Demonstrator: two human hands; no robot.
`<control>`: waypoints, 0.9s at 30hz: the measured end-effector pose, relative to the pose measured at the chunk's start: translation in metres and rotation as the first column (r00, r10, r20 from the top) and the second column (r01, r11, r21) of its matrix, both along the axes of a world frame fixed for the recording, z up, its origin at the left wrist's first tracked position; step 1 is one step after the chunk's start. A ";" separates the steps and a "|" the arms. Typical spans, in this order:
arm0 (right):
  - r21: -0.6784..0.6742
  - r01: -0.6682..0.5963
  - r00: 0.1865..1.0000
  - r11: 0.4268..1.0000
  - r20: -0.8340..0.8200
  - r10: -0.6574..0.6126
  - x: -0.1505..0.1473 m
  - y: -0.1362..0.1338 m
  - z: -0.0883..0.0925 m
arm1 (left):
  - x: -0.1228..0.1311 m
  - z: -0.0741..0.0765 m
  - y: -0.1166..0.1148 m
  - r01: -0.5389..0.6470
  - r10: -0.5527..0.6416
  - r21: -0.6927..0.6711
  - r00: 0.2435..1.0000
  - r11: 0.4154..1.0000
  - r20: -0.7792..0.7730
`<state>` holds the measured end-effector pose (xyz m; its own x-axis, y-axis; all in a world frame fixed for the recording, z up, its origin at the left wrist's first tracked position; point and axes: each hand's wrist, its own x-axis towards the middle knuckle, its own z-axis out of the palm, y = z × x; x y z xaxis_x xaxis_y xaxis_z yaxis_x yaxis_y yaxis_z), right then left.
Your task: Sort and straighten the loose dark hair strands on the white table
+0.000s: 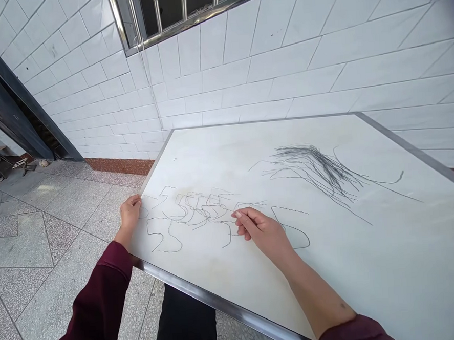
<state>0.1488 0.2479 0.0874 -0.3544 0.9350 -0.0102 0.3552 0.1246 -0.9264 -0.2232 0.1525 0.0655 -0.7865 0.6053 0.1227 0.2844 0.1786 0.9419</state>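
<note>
Two hands working: right hand (263,232) is pinching a bent wire (230,222) at frame centre, long axis running left. Left hand (130,212) is gripping the table (220,304) edge. Straight wire bundle (319,169) is lying upper right, nearer the right hand.

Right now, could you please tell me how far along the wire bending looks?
A row of bent wires already lies near the table edge. The right hand pinches one wire there; the left hand grips the edge. A pile of straight wires remains.

White metal-edged table (372,284) with bent wire pieces (191,218) and a loose wire bundle (319,169).
</note>
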 end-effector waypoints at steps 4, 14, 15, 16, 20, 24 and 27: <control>0.021 0.009 1.000 1.000 -0.008 -0.009 0.003 0.002 -0.001 | 0.005 0.002 0.001 0.017 -0.017 0.002 0.996 1.000 -0.085; 0.526 -0.030 0.957 0.850 0.262 -0.128 0.015 0.025 -0.024 | 0.069 0.018 -0.031 0.100 -0.060 0.095 0.932 0.990 -0.358; 0.561 -0.080 0.951 0.824 0.290 -0.106 0.015 0.026 -0.028 | 0.080 0.016 -0.031 0.149 -0.107 0.079 0.915 0.986 -0.388; 0.585 -0.121 0.946 0.802 0.313 -0.086 0.015 0.028 -0.031 | 0.091 0.014 -0.030 0.218 -0.175 0.046 0.878 0.975 -0.446; 0.606 -0.190 0.916 0.773 0.393 -0.083 0.018 0.031 -0.040 | 0.118 0.005 -0.020 0.417 -0.401 -0.116 0.704 0.901 -0.586; 0.579 -0.096 0.892 0.810 0.411 -0.188 0.028 0.034 -0.033 | 0.125 0.005 -0.030 0.424 -0.404 -0.144 0.625 0.894 -0.668; 0.563 -0.016 0.896 0.826 0.375 -0.238 0.035 0.037 -0.024 | 0.134 0.006 -0.053 0.360 -0.371 -0.194 0.529 0.913 -0.763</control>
<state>0.1842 0.2854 0.0632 -0.3276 0.8624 0.3859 0.7275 0.4909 -0.4794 -0.0889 0.0997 0.0716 -0.1039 0.8228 0.5588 0.9385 -0.1048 0.3289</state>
